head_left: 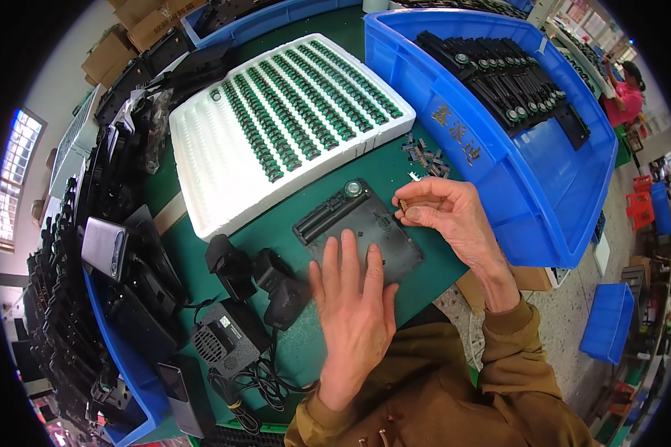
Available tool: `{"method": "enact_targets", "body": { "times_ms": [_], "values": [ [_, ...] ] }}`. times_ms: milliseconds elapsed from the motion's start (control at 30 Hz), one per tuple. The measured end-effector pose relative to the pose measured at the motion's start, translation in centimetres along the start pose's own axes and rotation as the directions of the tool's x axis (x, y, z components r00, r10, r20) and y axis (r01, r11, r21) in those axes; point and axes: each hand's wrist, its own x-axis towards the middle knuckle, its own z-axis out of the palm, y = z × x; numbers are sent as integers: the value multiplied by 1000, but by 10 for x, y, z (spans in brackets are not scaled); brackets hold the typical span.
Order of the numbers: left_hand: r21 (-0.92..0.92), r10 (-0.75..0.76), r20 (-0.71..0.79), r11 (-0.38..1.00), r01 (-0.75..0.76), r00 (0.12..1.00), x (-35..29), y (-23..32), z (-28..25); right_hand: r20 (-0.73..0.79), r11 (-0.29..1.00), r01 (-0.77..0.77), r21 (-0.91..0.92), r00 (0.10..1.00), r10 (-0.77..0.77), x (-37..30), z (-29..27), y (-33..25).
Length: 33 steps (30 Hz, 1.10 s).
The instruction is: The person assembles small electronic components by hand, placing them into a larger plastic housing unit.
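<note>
A flat black plastic housing (404, 252) lies on the green bench top, with a long slot and a round silvery piece at its far edge. My left hand (354, 313) rests on its near left part, fingers stretched out flat and holding nothing. Just beyond the housing's right side, my right hand (447, 216) pinches a small brass-coloured part (403, 205) between thumb and forefinger; its exact kind is too small to make out. Past those fingertips lies a loose pile of small metal-and-white parts (425, 158).
A white foam tray (224, 208) with rows of green-and-black parts stands behind the housing. At right, a blue bin (492, 175) holds black assemblies. Black moulded pieces (231, 264), a boxy device (231, 335) and coiled cables (265, 384) lie left. Another person (626, 97) is far right.
</note>
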Motion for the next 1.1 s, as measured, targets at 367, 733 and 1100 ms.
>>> {"method": "enact_targets", "body": {
  "times_ms": [367,733,1100],
  "values": [
    [-4,-12,3,1000,12,1000,0,-2,0,-68,919,105,-379,988,-141,-2,20,4],
    [-18,-5,18,1000,6,1000,-1,-2,0,-70,533,337,-776,794,-603,-11,51,21],
    [3,68,-22,998,-68,997,0,-5,2,-96,553,316,-771,800,-592,-24,50,24]
  ]
}}
